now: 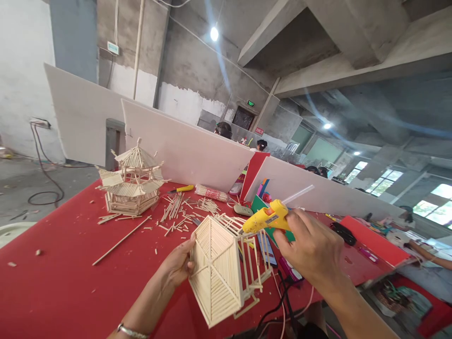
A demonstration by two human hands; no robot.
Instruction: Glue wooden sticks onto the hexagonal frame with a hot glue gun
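My left hand (178, 264) grips the edge of a bamboo-stick pavilion roof piece (217, 270), holding it tilted above the red table (63, 282). My right hand (310, 249) is closed around a yellow hot glue gun (265, 217). Its nozzle points left at the upper frame of the stick model, and a clear glue stick pokes out of its back. A finished stick pagoda (132, 184) stands at the table's far left.
Loose cut sticks (180, 212) litter the table middle, with one long skewer (122, 240) lying diagonally. White foam boards (187, 148) wall the back. A phone (266, 249), black scissors (342, 232), a yellow cutter (183, 189) and cables (282, 301) lie nearby. Other people sit behind the boards and at right.
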